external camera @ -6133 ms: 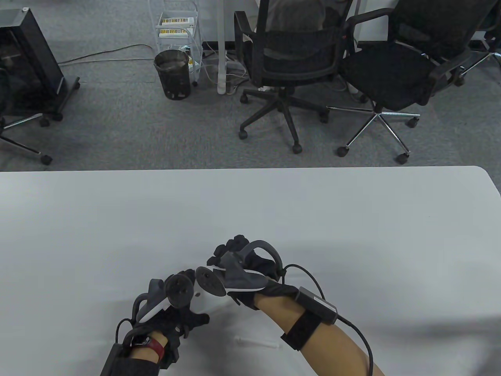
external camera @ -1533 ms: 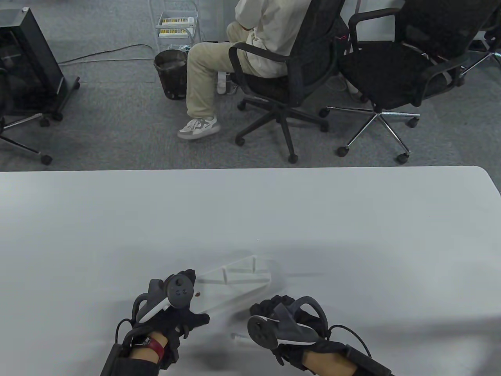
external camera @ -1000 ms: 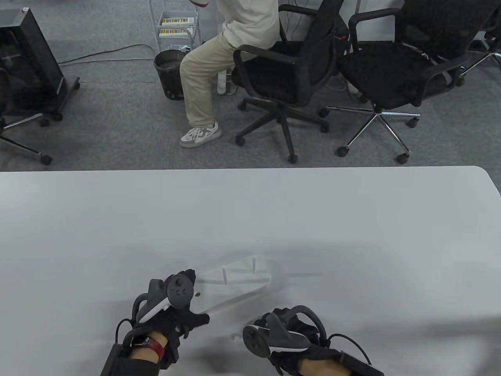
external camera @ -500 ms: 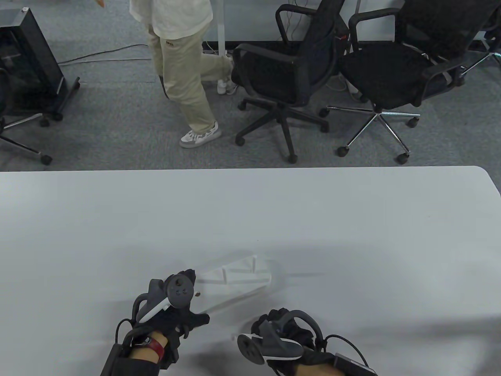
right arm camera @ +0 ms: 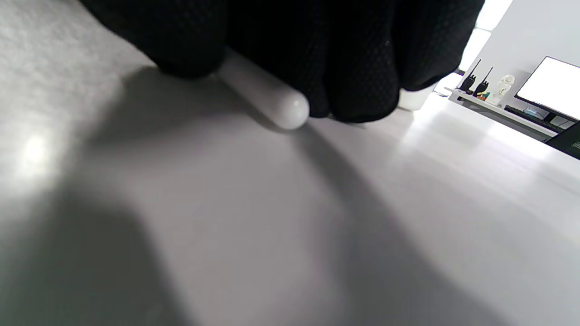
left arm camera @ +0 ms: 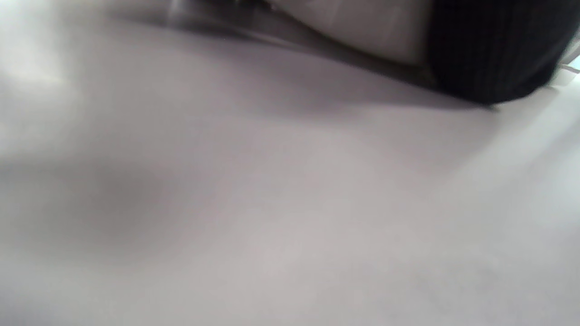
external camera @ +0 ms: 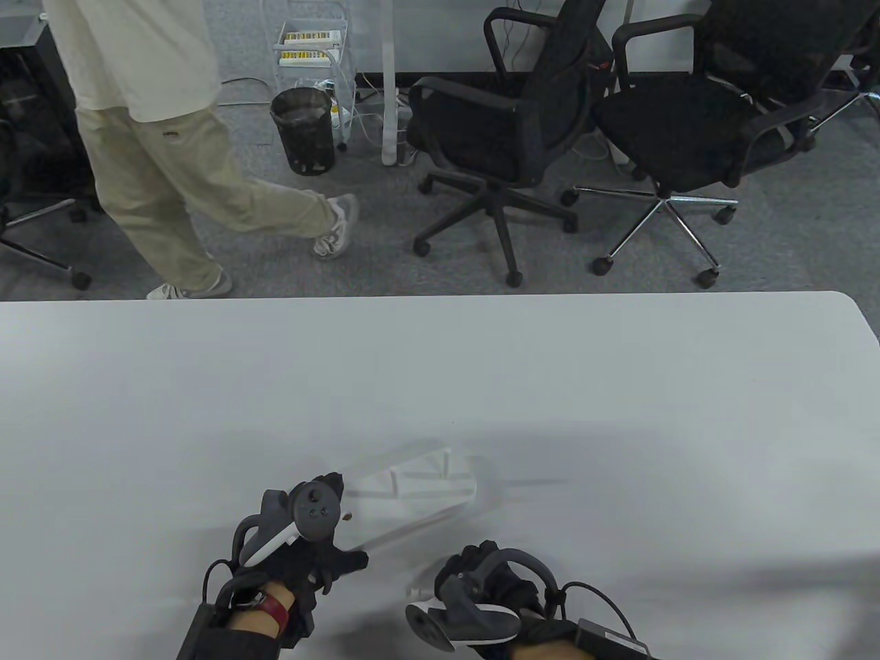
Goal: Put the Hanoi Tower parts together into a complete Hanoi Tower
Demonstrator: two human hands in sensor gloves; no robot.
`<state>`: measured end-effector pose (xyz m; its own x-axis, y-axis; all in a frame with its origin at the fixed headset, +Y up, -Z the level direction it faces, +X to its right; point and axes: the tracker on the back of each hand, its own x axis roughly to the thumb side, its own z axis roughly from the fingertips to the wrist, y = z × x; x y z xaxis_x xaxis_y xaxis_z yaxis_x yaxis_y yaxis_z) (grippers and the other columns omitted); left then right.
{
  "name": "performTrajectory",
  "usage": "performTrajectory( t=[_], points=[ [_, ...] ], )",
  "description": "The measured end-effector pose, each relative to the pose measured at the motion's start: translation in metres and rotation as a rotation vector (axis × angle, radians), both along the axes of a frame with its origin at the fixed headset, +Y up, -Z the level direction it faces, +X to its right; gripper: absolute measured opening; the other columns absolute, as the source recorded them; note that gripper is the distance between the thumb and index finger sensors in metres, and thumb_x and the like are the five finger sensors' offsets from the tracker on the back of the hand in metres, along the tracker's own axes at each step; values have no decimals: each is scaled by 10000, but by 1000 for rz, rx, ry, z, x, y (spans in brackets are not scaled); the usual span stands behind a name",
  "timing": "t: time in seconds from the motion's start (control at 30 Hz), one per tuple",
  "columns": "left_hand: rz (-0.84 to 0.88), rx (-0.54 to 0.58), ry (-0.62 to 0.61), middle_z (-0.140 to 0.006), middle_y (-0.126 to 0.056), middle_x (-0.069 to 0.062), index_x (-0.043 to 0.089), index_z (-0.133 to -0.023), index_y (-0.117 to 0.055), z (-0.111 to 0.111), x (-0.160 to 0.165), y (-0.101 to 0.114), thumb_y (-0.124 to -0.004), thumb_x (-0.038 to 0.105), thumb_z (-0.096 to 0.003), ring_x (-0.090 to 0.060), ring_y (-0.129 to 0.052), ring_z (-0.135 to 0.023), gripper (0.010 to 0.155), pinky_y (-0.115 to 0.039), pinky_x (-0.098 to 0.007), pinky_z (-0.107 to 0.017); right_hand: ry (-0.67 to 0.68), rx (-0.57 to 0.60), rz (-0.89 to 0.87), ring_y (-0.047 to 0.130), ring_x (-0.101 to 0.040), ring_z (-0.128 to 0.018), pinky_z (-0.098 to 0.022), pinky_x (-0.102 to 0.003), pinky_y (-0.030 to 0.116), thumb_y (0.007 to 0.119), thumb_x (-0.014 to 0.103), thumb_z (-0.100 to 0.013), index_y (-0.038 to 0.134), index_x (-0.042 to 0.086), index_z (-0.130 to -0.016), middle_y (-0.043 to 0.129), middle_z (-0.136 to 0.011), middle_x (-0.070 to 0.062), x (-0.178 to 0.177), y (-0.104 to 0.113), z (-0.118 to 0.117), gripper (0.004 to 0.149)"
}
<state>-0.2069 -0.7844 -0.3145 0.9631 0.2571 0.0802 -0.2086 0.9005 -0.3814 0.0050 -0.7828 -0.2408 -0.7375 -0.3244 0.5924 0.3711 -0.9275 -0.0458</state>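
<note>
Pinching white peg (right arm camera: 276, 102) on grey table (external camera: 619, 385): right hand (external camera: 491, 584); left hand (external camera: 302, 543) grips base (external camera: 419, 488).

My left hand (external camera: 302, 550) tilts the white base (external camera: 412, 491) up near the desk's (external camera: 619, 385) near edge; my right hand (external camera: 481, 591) pinches a white peg (right arm camera: 267, 97) lying there.

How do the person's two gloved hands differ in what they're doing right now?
The left hand grips one end of the white base, tilting it up off the table; the right hand pinches a thin white peg lying flat on the table. The left hand sits further from the person, the right hand nearer the bottom edge. Both wear black gloves with a tracker strapped on.
</note>
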Motion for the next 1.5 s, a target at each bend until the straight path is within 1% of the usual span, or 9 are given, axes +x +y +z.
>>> performTrajectory(
  t=[0.13, 0.27, 0.37, 0.43, 0.63, 0.83, 1.03, 1.3, 1.5],
  points=[
    [-1, 0, 0, -1164, -209, -155, 200, -1076, -56, 0, 0, 0, -875, 634, -361, -463, -268, -1093, 1170, -346, -620, -755, -28, -38, 0, 886, -364, -708, -604, -561, 717, 788, 364, -373, 753, 136, -781, 889, -744, -93, 0, -2, -6, 469],
    [-1, 0, 0, -1164, -210, -156, 200, -1076, -56, 0, 0, 0, -874, 634, -362, -463, -268, -1093, 1170, -346, -621, -755, -73, -85, -40, 924, -386, -713, -582, -548, 759, 782, 364, -374, 759, 141, -773, 904, -802, -130, 3, 2, -13, 457],
    [-1, 0, 0, -1164, -208, -154, 200, -1076, -55, 0, 0, 0, -874, 635, -362, -462, -268, -1094, 1170, -345, -620, -756, -108, -118, -56, 959, -383, -691, -561, -538, 786, 769, 369, -378, 739, 144, -776, 916, -794, -133, 9, 14, -15, 459],
    [-1, 0, -1, -1163, -210, -155, 199, -1076, -55, 0, 0, 0, -873, 635, -362, -464, -268, -1093, 1170, -346, -621, -755, -125, -128, -80, 987, -374, -656, -541, -529, 805, 769, 370, -376, 738, 139, -774, 943, -757, -129, 14, 26, -15, 461],
    [-2, -1, -1, -1163, -209, -155, 200, -1075, -53, 0, 0, 0, -872, 636, -363, -463, -268, -1093, 1170, -345, -621, -755, -129, -123, -119, 1020, -332, -576, -515, -516, 820, 774, 365, -375, 734, 130, -774, 979, -660, -104, 15, 54, -16, 465],
    [-2, -1, -1, -1163, -207, -156, 200, -1075, -51, 0, 0, 0, -871, 636, -364, -464, -265, -1093, 1169, -344, -621, -755, -118, -93, -163, 967, -312, -562, -566, -552, 755, 765, 341, -389, 704, 134, -810, 937, -625, -80, 11, 75, -18, 473],
    [-1, -2, -2, -1163, -206, -155, 200, -1075, -51, 0, 0, 0, -871, 636, -364, -463, -265, -1093, 1169, -344, -621, -756, -102, -50, -207, 953, -310, -565, -580, -555, 741, 771, 327, -391, 710, 146, -815, 931, -620, -71, 4, 91, -25, 465],
    [-1, -3, -3, -1163, -203, -156, 198, -1073, -47, 0, 0, 0, -869, 634, -366, -464, -262, -1093, 1168, -341, -621, -755, -74, -18, -263, 941, -301, -528, -577, -553, 738, 796, 323, -382, 755, 166, -797, 935, -584, -77, -7, 120, -31, 445],
    [0, -3, -3, -1163, -202, -156, 197, -1072, -45, 0, 0, -1, -869, 635, -367, -465, -260, -1093, 1169, -340, -621, -755, -38, 22, -313, 933, -303, -515, -586, -559, 730, 859, 321, -348, 872, 174, -736, 938, -550, -86, -18, 141, -33, 416]
  ],
)
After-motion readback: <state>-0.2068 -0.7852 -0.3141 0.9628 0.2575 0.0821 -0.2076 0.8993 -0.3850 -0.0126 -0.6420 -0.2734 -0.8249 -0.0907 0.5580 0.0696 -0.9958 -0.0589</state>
